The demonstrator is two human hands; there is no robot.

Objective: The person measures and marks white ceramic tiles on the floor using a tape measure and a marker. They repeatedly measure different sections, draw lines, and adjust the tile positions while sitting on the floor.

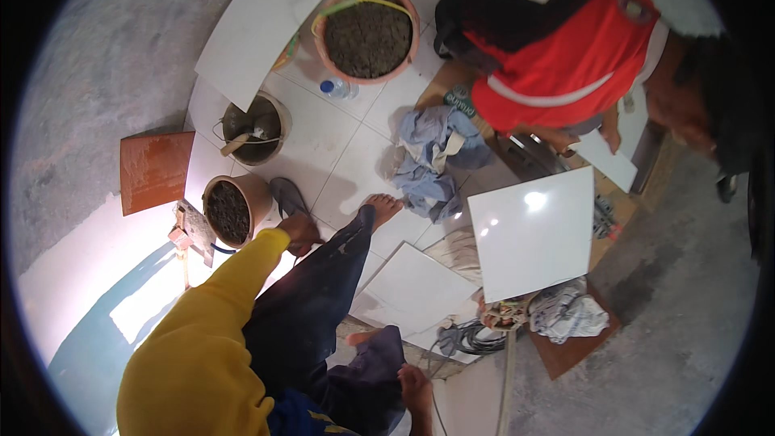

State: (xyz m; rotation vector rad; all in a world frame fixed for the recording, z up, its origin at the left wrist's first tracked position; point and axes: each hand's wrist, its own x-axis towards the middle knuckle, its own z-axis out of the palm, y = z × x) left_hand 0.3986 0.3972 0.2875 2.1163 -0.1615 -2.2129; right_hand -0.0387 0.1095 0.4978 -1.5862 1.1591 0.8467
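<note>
My left hand point(300, 232), at the end of a yellow sleeve point(210, 331), is low beside a dark sandal point(286, 196) and a tan bucket point(257, 195) of dark mortar. Its fingers are too unclear to read. By my bent knee, my right hand point(416, 391) touches or lies close to the dark trousers point(367, 383); its fingers are curled, and anything inside them is hidden. My bare foot point(383, 208) rests on the white floor tiles point(331, 186). A loose white tile point(420, 287) lies to the right of my leg.
A large mortar bucket point(319, 36), a bucket with a trowel point(286, 125) and a bottle point(331, 88) stand ahead. Cloths point(436, 145) lie centrally. Right, a person in red point(557, 56) handles a white tile point(605, 157) near another upright tile point(533, 234) and coiled cable point(476, 341).
</note>
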